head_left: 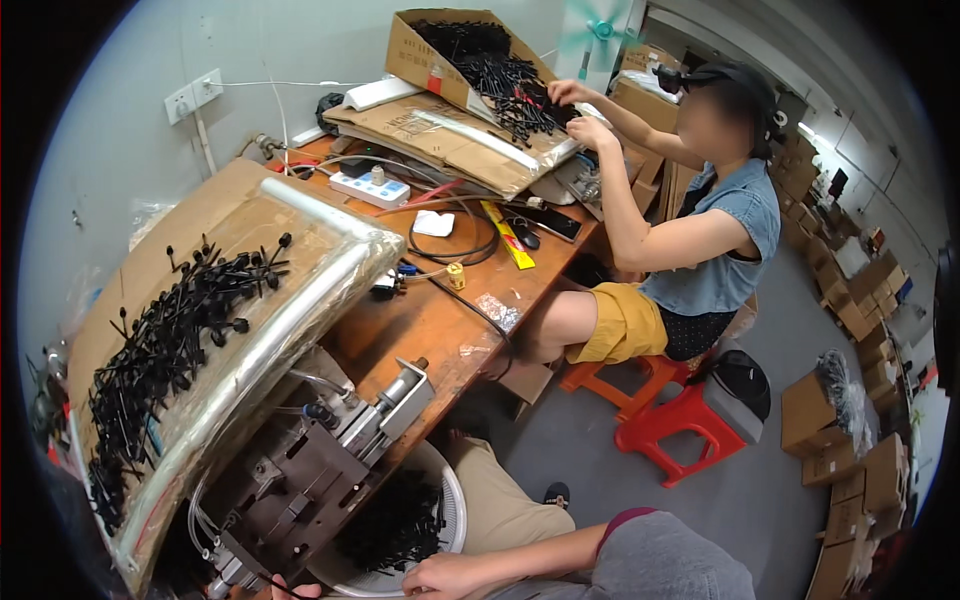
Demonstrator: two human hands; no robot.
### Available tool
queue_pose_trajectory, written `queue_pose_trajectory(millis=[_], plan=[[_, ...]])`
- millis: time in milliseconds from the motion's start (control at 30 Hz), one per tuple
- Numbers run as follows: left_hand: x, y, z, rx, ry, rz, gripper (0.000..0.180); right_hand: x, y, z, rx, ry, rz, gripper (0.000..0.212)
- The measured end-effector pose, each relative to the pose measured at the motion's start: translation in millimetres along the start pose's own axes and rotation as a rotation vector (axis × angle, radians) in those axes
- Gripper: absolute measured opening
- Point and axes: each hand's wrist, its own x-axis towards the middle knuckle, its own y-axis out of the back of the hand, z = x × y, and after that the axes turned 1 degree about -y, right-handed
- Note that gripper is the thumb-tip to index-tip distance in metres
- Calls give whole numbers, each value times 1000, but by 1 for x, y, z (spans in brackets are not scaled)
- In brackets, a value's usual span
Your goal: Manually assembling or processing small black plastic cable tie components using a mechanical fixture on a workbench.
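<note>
At the bottom edge my left hand (288,589), only partly in view, pinches a thin black part beside the lower end of the dark metal fixture (295,480). My right hand (445,575) has its fingers curled over the near side of a white basket (457,510), and whatever lies in them is hidden. Many slim black parts (395,530) fill that basket. Pneumatic hoses and a silver cylinder (402,392) are mounted on the fixture. To its left, a sloping cardboard tray (250,215) edged with a clear-taped white tube bears a heap of black stemmed pieces (175,350).
Across the wooden table (390,335) lie a power strip (370,188), cables, a yellow packet (508,236) and a phone (548,220). A co-worker (700,220) handles black parts at a tilted carton (440,75). A red stool (680,430) and stacked boxes (845,510) stand right.
</note>
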Motion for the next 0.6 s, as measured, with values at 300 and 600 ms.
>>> queue_pose_trajectory(millis=[300,600], plan=[[5,-12,4,-66,105,72,40,-3,-6,13,108,-146,42,17],[7,-24,9,-25,260,114,27,-5,-10,22,80,-139,60,15]])
